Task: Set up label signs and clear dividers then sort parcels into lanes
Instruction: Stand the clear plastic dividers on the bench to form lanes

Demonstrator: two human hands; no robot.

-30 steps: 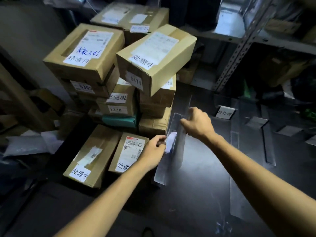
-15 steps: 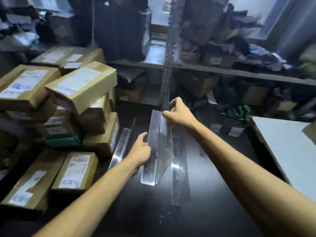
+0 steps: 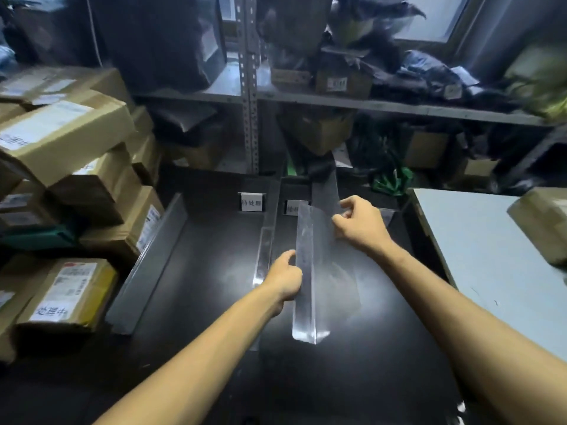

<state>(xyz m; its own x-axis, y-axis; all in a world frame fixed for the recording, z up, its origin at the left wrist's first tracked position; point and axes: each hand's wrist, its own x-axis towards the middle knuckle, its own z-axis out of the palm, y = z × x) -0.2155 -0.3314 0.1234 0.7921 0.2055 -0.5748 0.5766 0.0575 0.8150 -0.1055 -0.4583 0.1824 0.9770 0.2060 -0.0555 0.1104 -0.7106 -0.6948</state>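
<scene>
With left hand (image 3: 283, 279) and right hand (image 3: 359, 225) both gripping the divider (image 3: 310, 271) over the desk (image 3: 208, 271), I risk it slipping and toppling a sign (image 3: 251, 202) at the far edge.

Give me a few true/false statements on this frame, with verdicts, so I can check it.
Both the left hand and the right hand grip the clear divider. True.
A label sign stands at the back of the black table. True.
No other divider is on the table. False: a middle divider and a left divider stand there.
Parcels fill the lane between them. False: the parcel stack sits outside, left of the left divider.
</scene>
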